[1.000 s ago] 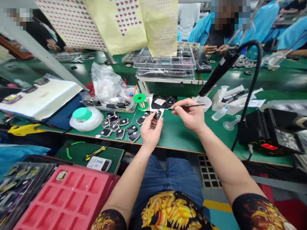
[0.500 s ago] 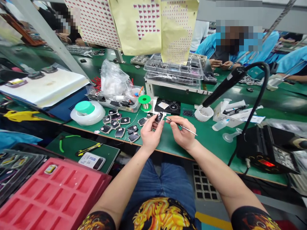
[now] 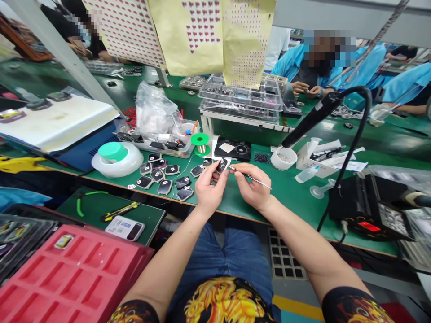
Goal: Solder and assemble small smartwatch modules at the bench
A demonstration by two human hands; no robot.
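My left hand (image 3: pixel 209 188) is closed round a small dark watch case (image 3: pixel 222 165), its face tilted up and a small white mark on it. In my right hand (image 3: pixel 252 187) is a slim silver metal tool (image 3: pixel 261 183), pinched like a pen. Its tip points left at the edge of the watch case; whether they touch I cannot tell. Several similar watch cases (image 3: pixel 164 186) lie on the green bench (image 3: pixel 215 209) to the left of my hands. Behind them stands a green spool of wire (image 3: pixel 201 149).
A soldering iron (image 3: pixel 311 117) leans in a white cup (image 3: pixel 283 158), its cable running to a black station (image 3: pixel 367 211). At left are a white round bottle (image 3: pixel 117 165) and a red foam tray (image 3: pixel 50 273). A parts box (image 3: pixel 240 96) stands behind; co-workers sit opposite.
The whole view has shifted slightly. The silver tool's tip is now closer to the watch case, and my right hand has moved a little left towards my left hand.
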